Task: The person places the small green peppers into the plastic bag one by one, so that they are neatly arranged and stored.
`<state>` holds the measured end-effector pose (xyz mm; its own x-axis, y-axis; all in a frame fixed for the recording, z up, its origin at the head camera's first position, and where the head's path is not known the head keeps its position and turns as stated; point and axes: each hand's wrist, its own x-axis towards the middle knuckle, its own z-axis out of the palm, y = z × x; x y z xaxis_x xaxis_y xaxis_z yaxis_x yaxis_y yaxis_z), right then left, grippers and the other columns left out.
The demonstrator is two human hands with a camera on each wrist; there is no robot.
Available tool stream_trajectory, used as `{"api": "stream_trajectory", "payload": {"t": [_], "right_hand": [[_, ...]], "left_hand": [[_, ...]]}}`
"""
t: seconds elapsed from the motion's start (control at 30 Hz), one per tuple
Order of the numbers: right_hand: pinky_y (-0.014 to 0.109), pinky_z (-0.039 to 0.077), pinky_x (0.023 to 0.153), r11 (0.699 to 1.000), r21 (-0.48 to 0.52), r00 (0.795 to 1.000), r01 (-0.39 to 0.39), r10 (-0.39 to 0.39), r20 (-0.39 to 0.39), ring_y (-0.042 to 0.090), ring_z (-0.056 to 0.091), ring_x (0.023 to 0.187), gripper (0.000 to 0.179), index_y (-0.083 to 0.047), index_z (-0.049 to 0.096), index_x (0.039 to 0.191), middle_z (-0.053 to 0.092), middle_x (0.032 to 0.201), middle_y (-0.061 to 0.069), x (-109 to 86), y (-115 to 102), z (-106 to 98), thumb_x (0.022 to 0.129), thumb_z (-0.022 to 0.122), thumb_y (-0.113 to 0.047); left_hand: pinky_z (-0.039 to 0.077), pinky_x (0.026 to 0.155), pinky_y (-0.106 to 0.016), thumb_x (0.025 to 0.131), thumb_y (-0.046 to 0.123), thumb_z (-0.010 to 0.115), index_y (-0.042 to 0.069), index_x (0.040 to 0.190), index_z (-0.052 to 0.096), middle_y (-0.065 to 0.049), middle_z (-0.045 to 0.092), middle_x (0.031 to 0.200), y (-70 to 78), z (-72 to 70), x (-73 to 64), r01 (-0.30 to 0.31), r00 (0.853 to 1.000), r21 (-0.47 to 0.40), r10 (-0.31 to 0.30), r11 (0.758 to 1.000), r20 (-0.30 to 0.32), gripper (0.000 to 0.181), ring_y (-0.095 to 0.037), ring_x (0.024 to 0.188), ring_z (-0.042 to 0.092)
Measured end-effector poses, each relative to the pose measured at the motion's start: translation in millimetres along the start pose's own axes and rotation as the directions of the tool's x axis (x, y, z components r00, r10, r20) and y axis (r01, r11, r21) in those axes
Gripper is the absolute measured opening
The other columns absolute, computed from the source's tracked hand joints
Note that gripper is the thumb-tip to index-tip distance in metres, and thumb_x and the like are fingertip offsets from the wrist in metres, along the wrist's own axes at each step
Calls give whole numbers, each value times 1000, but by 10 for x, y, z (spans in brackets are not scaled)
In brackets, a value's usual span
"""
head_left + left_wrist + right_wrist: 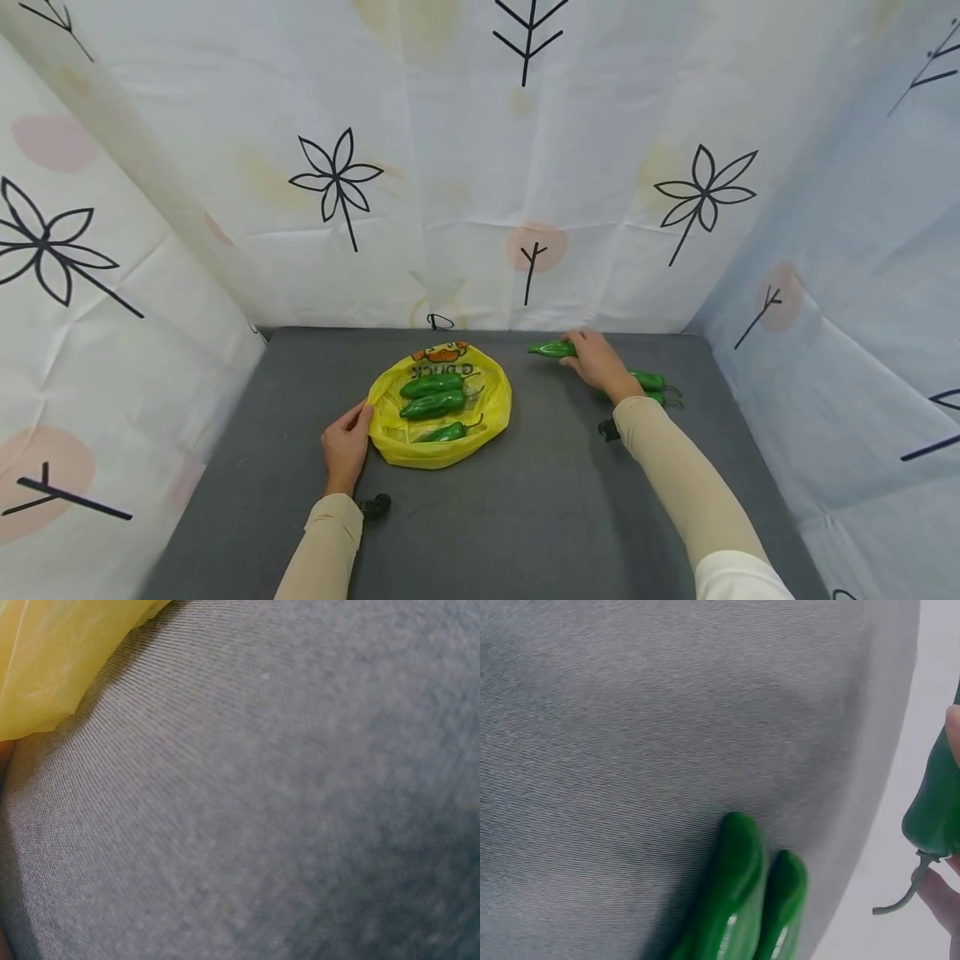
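A yellow plastic bag (491, 417), its mouth spread wide, lies on the dark grey table with three green chili peppers (433, 405) inside. My left hand (347, 442) pinches the bag's left rim between thumb and fingers; in the left wrist view only a corner of the yellow bag (45, 667) shows. Near the table's back edge my right hand (596, 362) grips another green chili pepper (551, 349), whose stem end appears in the right wrist view. Two more chili peppers (651, 382) lie on the table, partly hidden behind my right forearm.
White patterned cloth (450, 208) hangs along the back and both sides of the grey table (525, 517). A dark wrist camera (375, 507) sticks out beside the left wrist, and another (609, 430) sits by the right.
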<state>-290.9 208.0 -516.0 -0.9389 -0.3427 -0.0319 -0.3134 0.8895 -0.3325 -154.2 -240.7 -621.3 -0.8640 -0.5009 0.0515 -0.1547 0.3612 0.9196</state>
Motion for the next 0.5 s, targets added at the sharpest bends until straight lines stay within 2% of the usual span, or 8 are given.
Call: {"api": "stream_trajectory", "payload": {"t": [0.23, 0.5], "right_hand": [[55, 48, 95, 998, 54, 998, 41, -38, -48, 37, 55, 113, 45, -10, 58, 137, 58, 123, 19, -1, -73, -109, 98, 70, -29], [54, 44, 98, 988, 98, 987, 115, -103, -122, 34, 56, 106, 42, -8, 62, 129, 62, 117, 18, -5, -165, -170, 95, 75, -28]], "left_hand": [[51, 106, -50, 97, 52, 66, 18, 128, 74, -13, 73, 129, -3, -6, 19, 3, 1000, 8, -2, 1000, -8, 47, -32, 122, 66], [52, 104, -50, 97, 50, 67, 18, 128, 74, -14, 73, 127, -11, 2, 21, -13, 1000, 22, 13, 1000, -13, 46, -32, 121, 67]]}}
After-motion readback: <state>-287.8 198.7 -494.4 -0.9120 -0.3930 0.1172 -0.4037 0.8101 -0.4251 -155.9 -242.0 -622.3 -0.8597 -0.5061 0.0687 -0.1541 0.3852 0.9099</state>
